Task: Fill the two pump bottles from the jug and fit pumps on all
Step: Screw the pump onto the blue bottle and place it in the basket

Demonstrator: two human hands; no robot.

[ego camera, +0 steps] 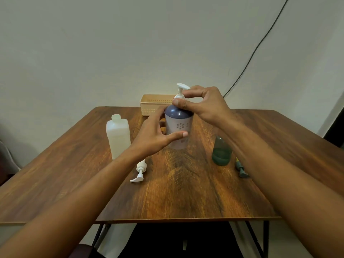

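The head view looks down on a wooden table (186, 192). At centre frame stands the purple-topped bottle (179, 125), upright, with a white pump (181, 92) seated in its neck. The left hand (156, 135) wraps the bottle's body, thumb across the front and fingers curled behind — its grip is pressed onto the bottle to steady it. The right hand (204, 103) comes from the right, thumb and fingertips pinching the pump's collar just under the nozzle, as if screwing it down.

To the left of centre the translucent jug (118, 136) stands upright with its neck open and no cap on. Just below it, a second white pump (140, 171) lies flat on the table, partly hidden by the left forearm. On the right the green bottle (221, 152) stands upright without a pump, and its green pump (241, 170) lies beside it, near the right forearm. A beige basket (154, 104) sits at the back edge, behind the purple-topped bottle.

The risks, as I judge them: the collar may catch cross-threaded if the pump sits tilted, leaving a leaky fit. The right forearm passes close above the green bottle, so a careless draw back could knock it over — whether it holds liquid I cannot tell. The open jug would spill if nudged by the left elbow.
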